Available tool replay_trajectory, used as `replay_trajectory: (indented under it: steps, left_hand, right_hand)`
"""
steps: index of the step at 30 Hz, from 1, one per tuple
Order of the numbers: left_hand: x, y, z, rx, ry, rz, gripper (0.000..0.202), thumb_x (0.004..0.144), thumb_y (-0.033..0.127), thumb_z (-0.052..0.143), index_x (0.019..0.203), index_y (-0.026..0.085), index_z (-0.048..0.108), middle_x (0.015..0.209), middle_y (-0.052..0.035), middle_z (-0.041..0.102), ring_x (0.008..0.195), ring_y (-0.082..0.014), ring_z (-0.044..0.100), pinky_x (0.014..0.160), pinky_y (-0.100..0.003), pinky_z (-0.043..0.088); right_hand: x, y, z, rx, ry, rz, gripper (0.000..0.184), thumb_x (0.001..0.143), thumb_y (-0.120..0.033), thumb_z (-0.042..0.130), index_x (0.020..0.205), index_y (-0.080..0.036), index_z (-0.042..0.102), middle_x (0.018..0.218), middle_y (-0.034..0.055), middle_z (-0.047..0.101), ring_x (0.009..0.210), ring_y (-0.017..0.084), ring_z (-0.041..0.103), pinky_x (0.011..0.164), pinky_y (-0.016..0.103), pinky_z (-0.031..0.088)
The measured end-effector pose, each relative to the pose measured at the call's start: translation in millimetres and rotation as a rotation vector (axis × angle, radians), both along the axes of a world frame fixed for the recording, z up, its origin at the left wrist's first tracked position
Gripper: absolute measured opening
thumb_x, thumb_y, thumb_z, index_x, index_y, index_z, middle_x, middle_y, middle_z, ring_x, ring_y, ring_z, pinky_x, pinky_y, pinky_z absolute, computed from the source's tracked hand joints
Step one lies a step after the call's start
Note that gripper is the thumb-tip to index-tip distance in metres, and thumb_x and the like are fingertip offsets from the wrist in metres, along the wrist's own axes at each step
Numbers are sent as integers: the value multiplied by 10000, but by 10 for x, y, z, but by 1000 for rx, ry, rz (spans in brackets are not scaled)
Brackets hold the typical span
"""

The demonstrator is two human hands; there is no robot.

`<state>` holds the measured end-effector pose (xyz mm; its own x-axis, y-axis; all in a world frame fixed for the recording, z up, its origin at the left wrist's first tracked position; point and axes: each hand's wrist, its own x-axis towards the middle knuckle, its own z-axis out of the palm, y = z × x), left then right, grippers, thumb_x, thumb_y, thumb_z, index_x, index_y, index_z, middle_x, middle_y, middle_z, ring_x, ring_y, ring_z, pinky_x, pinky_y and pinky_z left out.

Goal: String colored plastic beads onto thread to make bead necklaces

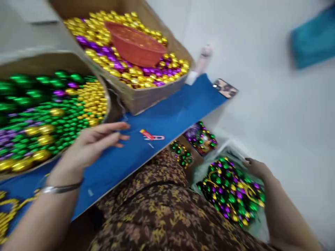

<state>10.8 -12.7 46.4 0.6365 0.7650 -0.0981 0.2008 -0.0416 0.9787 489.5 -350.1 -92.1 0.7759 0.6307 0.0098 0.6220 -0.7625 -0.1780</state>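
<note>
My left hand (90,144) is above the blue tabletop (178,111), beside a box of green, gold and purple beads (65,115). Its fingers point right, a little apart, with nothing seen between them. A small red and yellow clip-like item (147,134) and a pink safety-pin-shaped piece (158,137) lie just past its fingertips. Low on the right, my right hand (259,169) has its fingers curled on the rim of a whitish plastic bag (235,144). Green, purple and gold bead strands (232,191) fill that bag. The fingers there are partly blurred.
A cardboard box (154,96) of gold and purple beads, with a red basket (138,45) in it, stands at the back. A phone (226,88) and a pinkish bottle (203,59) sit near the table's right end. More beads (200,137) lie below the table edge.
</note>
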Motion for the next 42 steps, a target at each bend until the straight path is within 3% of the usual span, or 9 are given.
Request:
replay_trajectory:
  steps: [4,8,14,17,22,26,34,38,42]
  left_hand:
    - [-46,-202,-218,-89,61,-58,412,824,391,670,1202,227,657,1274,-105,638,1007,-259,681,758,-326,596]
    - [-219,-465,-432,-184,50,-37,405,855,389,632,1214,200,641,1289,-116,626,1043,-257,671,783,-318,588]
    - [-382,-633,-611,-276,6,67,396,852,404,624,1184,190,655,1279,-123,631,1024,-259,671,796,-355,585]
    - [-443,-689,-642,-287,-1,97,385,855,402,621,1177,193,659,1262,-117,643,1016,-252,671,798,-359,582]
    - [-567,-679,-620,-203,56,-33,370,891,393,573,1214,226,643,1253,-109,650,1046,-238,662,848,-363,564]
    - [-692,-468,-489,140,280,-292,352,844,411,632,1164,274,684,1384,-75,556,1268,-276,521,1058,-432,424]
    - [-149,164,-303,360,148,329,426,898,463,518,1163,153,640,1158,-107,684,1054,-229,636,921,-346,506]
    - [444,535,-296,296,-43,317,435,868,439,566,1161,123,622,1181,-130,665,1071,-217,621,944,-343,479]
    - [699,728,-307,44,-140,49,350,788,440,670,907,111,682,741,-56,689,766,-164,653,782,-294,505]
  right_hand:
    - [-163,1127,-139,-24,129,310,206,830,-351,554,874,-225,710,814,123,731,692,279,696,635,388,516]
    - [-1044,2099,163,240,168,721,322,911,-356,458,1105,-214,672,1076,107,712,983,262,674,877,420,519]
    - [-2498,2799,549,513,501,1351,347,958,-267,410,1251,-284,596,1257,36,632,1156,188,592,1001,387,492]
    - [-2773,3023,488,520,568,1379,375,946,-272,432,1299,-309,553,1396,36,521,1210,206,555,1017,409,483]
    - [-2987,3286,321,700,997,841,539,911,-464,500,1392,-252,383,1296,128,567,945,187,663,816,369,568]
    - [-3148,3294,355,635,1457,729,459,889,-572,493,1189,-228,534,966,63,687,814,153,679,743,307,568]
    - [-3198,3033,568,508,1167,1006,350,955,-491,430,986,-209,635,776,10,675,672,128,668,656,253,521]
    - [-3260,2957,580,469,862,1193,283,989,-360,397,989,-214,639,830,25,707,751,150,673,707,266,508]
    - [-3198,2956,565,422,554,1383,236,974,-292,448,1026,-192,655,968,60,717,897,170,657,830,290,488]
